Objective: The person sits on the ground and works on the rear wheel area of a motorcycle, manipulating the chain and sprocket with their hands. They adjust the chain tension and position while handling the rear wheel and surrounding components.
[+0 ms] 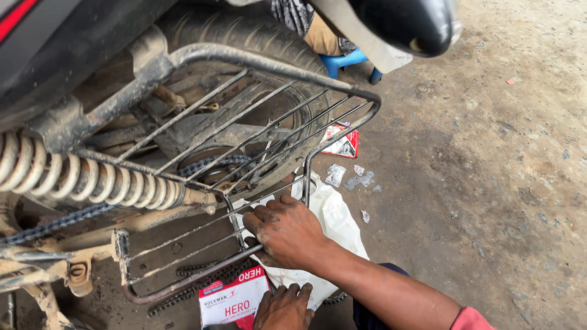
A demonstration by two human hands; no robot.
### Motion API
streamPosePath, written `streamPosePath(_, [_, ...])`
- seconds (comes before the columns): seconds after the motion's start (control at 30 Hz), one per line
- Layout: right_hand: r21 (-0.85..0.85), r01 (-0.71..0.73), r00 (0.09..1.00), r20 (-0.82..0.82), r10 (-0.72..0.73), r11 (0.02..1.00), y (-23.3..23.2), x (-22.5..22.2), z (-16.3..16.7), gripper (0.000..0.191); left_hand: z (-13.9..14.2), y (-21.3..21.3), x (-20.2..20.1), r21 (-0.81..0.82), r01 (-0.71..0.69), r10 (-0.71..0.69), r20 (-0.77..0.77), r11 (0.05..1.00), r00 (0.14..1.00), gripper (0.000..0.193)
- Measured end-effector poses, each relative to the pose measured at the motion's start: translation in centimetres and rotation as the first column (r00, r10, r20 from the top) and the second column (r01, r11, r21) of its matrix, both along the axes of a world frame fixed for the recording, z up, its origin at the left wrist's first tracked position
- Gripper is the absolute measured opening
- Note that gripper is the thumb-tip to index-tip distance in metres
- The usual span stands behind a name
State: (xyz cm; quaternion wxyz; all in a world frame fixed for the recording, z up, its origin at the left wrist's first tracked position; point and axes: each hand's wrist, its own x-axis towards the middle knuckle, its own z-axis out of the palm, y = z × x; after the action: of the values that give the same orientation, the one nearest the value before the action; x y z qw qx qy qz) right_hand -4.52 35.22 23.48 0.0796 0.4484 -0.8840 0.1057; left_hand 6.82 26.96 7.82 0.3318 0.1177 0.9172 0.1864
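Hands are working low beside a motorcycle's rear wheel [244, 79]. Right hand [287, 232] is gripping the lower bar of the metal side guard [257, 131], fingers curled around the rod, greasy. Left hand [284, 308] is resting below it, fingers bent down on a red and white box [229, 302], nothing clamped in it that I can see. White plastic bag [333, 220] is lying under both hands on the ground. Drive chain [208, 164] is sitting on the sprocket behind the guard bars; another loose chain [183, 294] is lying on the dirt just beside the box. Coil spring shock [85, 177] is running across at left. Second small carton [343, 144] is lying further off near the tyre, with scraps of wrapper [351, 177] beside it.
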Motion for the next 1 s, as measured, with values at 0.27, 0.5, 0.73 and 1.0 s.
streamPosePath(0.27, [-0.013,-0.023,0.999,0.027,0.024,1.0,0.3,-0.1,0.5,0.056,-1.1,0.5,-1.8,-0.024,0.092,-0.089,0.095,0.995,0.991,0.073])
streamPosePath(0.5, [-0.041,-0.035,0.999,-0.026,0.034,0.999,0.3,-0.1,0.2,0.056,0.7,-0.3,-1.3,-0.019,0.054,-0.052,0.087,0.998,0.995,0.07])
streamPosePath(0.73, [0.02,-0.016,1.0,0.002,0.016,1.0,-0.1,-0.2,0.0,0.045,3.0,-0.1,-0.5,0.002,0.041,-0.041,0.048,0.999,0.998,0.066])
streamPosePath(1.0, [0.026,-0.01,0.999,-0.035,0.011,1.0,-0.1,0.0,0.1,0.049,4.0,-0.1,-0.5,-0.009,0.034,-0.033,0.085,0.999,0.996,0.066])
